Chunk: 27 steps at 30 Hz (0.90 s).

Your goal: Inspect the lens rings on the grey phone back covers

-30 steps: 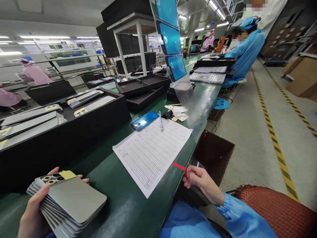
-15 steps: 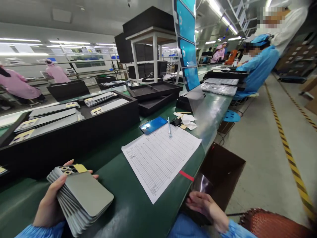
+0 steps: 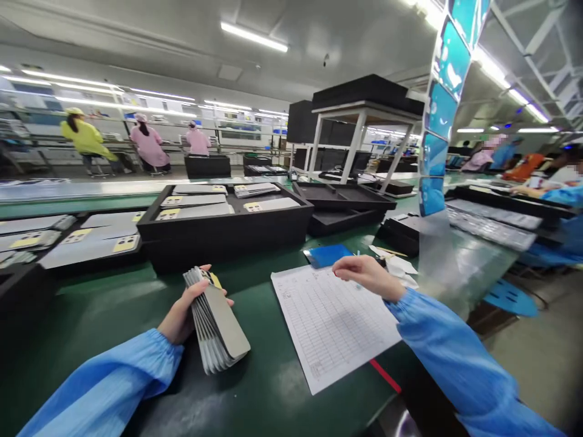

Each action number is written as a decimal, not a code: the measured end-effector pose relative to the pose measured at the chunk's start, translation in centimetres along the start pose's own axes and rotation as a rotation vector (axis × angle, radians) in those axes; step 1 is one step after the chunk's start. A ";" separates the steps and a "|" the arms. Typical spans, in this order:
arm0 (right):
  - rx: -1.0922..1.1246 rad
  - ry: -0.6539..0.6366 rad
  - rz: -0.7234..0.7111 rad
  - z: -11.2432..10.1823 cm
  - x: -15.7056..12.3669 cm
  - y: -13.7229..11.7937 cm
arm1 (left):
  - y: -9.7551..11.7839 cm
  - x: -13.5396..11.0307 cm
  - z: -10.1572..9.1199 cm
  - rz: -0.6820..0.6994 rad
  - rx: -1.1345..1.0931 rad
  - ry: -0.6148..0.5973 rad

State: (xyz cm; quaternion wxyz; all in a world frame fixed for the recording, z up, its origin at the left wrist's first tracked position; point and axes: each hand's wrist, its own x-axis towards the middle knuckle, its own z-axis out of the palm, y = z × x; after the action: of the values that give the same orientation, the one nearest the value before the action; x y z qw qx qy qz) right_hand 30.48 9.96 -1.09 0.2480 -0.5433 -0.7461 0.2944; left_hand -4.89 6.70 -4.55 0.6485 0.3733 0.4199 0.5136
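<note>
In left fingers (image 3: 195, 289), fanned panels (image 3: 224, 323), seemingly smooth

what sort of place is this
Likely a phone factory: the left hand grips a stack of phone-like panels, similar panels lie in a black tray, and workers in coloured smocks sit beyond.

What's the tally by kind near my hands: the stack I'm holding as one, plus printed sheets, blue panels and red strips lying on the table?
Stack of grey panels, in your left hand: 1
Printed sheet: 1
Blue panel: 1
Red strip: 1
Total: 4
</note>
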 end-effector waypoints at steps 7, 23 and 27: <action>-0.270 -0.022 0.110 -0.4 8.3 1.9 | -0.7 0.4 -0.3 0.010 -0.042 -0.001; -0.607 -0.174 0.245 -3.6 10.1 3.1 | -0.6 0.7 -0.6 0.043 -0.052 -0.057; -0.597 -0.265 0.167 -3.9 10.6 3.2 | -0.8 0.7 -0.8 0.028 -0.057 -0.056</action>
State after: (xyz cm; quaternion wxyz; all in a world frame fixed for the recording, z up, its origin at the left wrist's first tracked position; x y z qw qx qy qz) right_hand 32.25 21.48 -0.11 -0.0464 -0.6082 -0.7780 0.1503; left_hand -5.21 7.32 -5.70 0.6633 0.3747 0.3814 0.5237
